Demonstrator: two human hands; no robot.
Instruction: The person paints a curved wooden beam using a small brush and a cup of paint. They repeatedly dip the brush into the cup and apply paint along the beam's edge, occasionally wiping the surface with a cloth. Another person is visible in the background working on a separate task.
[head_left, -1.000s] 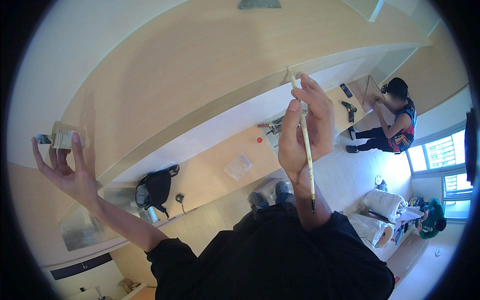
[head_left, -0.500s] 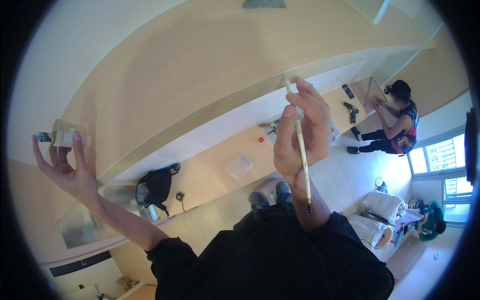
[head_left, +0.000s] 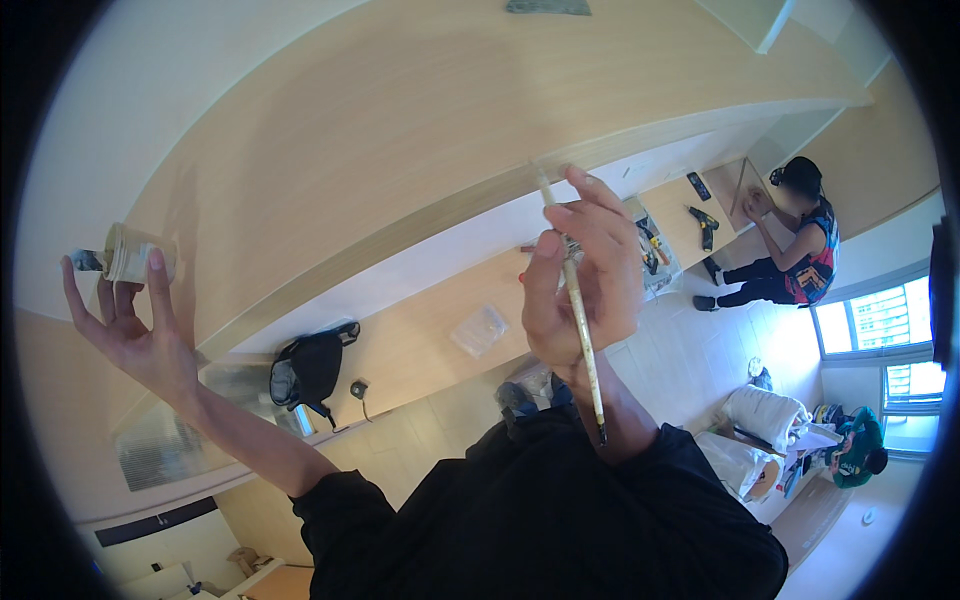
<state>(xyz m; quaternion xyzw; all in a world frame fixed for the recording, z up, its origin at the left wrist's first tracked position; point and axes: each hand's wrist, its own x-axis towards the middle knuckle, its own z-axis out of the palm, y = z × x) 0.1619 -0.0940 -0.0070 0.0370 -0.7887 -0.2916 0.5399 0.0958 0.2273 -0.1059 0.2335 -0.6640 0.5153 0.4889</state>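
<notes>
My right hand (head_left: 598, 275) is closed in a pen-like grip around a slender, paint-spotted brush (head_left: 584, 345). The brush slants upward, its pale upper tip at the front edge (head_left: 440, 213) of a light wood panel; whether it touches is hard to tell. Out to the left, my left hand (head_left: 150, 350) holds up a small translucent plastic cup (head_left: 128, 252) between spread fingers and thumb. Something dark and whitish (head_left: 88, 261) shows at the cup's left end, next to my fingertip. The cup's inside is hidden.
Below the panel runs a wooden counter (head_left: 400, 310) with a black bag (head_left: 305, 368), a tape measure (head_left: 360, 388), a clear plastic packet (head_left: 479, 331), a tool tray (head_left: 655, 250) and a drill (head_left: 704, 228). One person (head_left: 800, 240) works at the right; another (head_left: 858, 447) is farther down.
My right hand and the brush have shifted left along the panel's edge, uncovering more of the tool tray. My left hand and the cup have hardly moved.
</notes>
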